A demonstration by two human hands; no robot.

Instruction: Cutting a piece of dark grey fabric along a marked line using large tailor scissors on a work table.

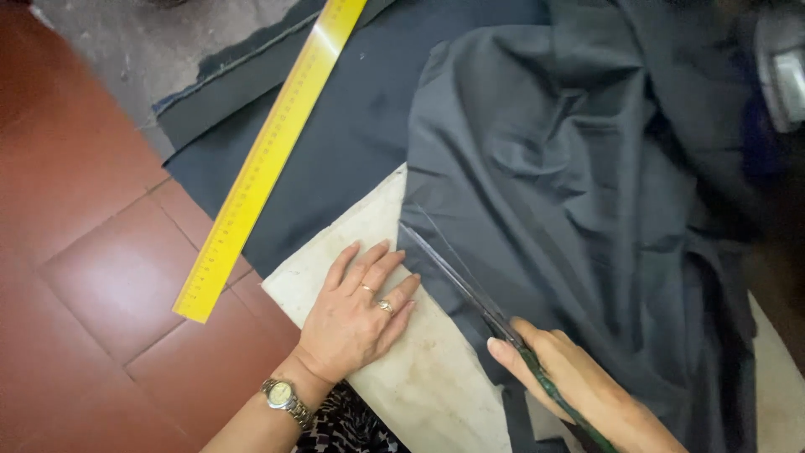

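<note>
Left hand [356, 315] spread flat, fingers open, on pale board [419, 377], right hand [579, 390] gripping scissors [470, 289], blades parted at edge of dark grey fabric [570, 193], yellow ruler [268, 155] lying apart on fabric.

The scissors [470, 289] handles hide under the right hand [579, 382]; a blurred grey object [784, 71] is cut off top right

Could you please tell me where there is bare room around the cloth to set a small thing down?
Free: the red tile floor left of the yellow ruler, and the pale board between the left hand and right hand. Crowded: the bunched dark fabric on the right, where the scissors cut.
</note>
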